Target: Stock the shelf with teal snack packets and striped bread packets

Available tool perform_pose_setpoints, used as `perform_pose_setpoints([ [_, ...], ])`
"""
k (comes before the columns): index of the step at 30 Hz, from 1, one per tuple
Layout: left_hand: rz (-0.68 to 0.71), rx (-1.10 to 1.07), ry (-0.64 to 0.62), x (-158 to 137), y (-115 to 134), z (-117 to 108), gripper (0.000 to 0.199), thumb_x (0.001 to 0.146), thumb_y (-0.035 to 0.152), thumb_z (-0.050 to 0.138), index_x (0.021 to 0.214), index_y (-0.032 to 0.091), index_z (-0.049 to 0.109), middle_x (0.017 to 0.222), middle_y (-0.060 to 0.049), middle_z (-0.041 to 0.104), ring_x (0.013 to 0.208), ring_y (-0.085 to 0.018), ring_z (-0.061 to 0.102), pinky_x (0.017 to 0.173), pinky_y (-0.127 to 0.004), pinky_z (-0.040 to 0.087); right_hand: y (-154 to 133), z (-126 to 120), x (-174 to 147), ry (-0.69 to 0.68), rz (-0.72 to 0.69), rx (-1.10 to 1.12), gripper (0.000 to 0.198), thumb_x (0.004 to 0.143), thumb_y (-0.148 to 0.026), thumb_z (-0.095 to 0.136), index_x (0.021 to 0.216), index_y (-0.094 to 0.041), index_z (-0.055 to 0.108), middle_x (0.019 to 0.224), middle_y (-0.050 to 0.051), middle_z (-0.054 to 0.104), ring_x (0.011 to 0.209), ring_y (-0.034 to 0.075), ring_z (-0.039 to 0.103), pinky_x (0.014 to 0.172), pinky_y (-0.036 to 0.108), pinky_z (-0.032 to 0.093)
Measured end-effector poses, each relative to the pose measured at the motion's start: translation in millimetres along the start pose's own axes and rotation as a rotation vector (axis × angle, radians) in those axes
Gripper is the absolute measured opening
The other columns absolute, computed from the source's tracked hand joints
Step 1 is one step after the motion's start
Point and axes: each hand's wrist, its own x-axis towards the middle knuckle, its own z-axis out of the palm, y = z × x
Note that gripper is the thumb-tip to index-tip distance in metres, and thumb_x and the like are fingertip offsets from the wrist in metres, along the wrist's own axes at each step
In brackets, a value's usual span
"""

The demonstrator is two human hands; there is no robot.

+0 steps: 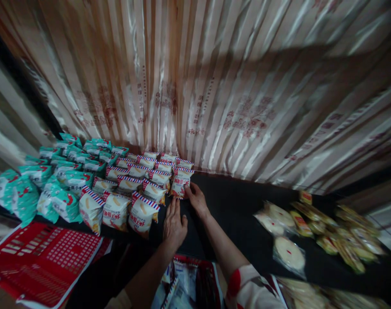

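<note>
A small puffed snack bag (181, 182), white and red with a striped top edge, stands at the right end of rows of matching bags. My right hand (198, 201) grips its lower right side, the thumb on the front and the other fingers partly hidden. Below it, my left hand (175, 225) has its fingers stretched forward, their tips at the bag's bottom edge. Just left of that hand stands another striped bag (143, 214) of the same kind, in the front row.
Teal bags (66, 201) fill the left end of the black table (227, 201). Round white packs (289, 253) and yellow packets (346, 240) lie right. A pleated curtain (208, 86) hangs behind. An open carton (195, 274) of packets and a red printed sheet (43, 262) are in front.
</note>
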Motion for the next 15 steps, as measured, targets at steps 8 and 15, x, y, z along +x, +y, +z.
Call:
perform_pose_setpoints([
  [8, 0.018, -0.019, -0.002, -0.1, -1.9, -4.0, 0.047, 0.083, 0.016, 0.041, 0.129, 0.013, 0.047, 0.143, -0.010, 0.041, 0.130, -0.024, 0.039, 0.109, -0.041, 0.035, 18.3, -65.2, -30.8, 0.323, -0.188, -0.360, 0.045, 0.082, -0.045, 0.045, 0.113, -0.015, 0.060, 0.117, 0.013, 0.062, 0.106, 0.025, 0.056, 0.096, 0.041, 0.042],
  [15, 0.065, 0.012, -0.045, -8.7, 6.1, -13.1, 0.036, 0.084, 0.015, 0.040, 0.114, 0.012, 0.059, 0.142, -0.013, 0.041, 0.127, -0.025, 0.044, 0.106, -0.042, 0.038, 41.3, -166.2, -70.1, 0.639, -0.192, -0.937, 0.039, 0.084, -0.032, 0.042, 0.116, -0.017, 0.059, 0.140, 0.013, 0.042, 0.128, 0.033, 0.031, 0.098, 0.055, 0.030],
])
